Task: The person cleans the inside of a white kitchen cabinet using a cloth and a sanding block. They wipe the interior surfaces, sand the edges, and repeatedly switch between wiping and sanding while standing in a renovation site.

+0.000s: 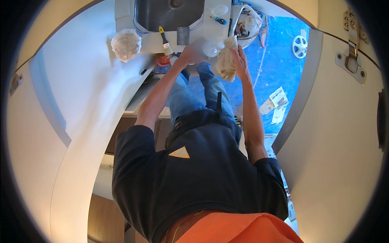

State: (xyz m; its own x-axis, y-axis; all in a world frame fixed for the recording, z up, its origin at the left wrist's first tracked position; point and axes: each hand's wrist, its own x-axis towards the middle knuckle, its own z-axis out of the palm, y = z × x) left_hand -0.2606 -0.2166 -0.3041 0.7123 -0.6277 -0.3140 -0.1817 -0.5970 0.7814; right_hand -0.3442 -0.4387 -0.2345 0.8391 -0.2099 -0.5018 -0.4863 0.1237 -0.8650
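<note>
My right hand (241,65) grips a crumpled cream cloth bundle (227,60), its fingers along the right side. My left hand (193,53) is smeared by blur. Beside its fingertips is a clear plastic container (212,49), and I cannot tell whether the hand holds it. Just left of that hand, a flat paintbrush (164,38) with a yellow and dark handle lies with its bristles toward me. A dark grey rectangular piece (183,36) lies beyond the left hand, in front of the sink (169,16).
A second cream cloth bundle (126,44) sits at the left. Far right are a small blue screwdriver (221,20), a white bag of items (248,24) and a white handwheel (299,46). Papers (278,99) lie on blue sheeting (279,69). Pale panels (336,133) curve close on both sides.
</note>
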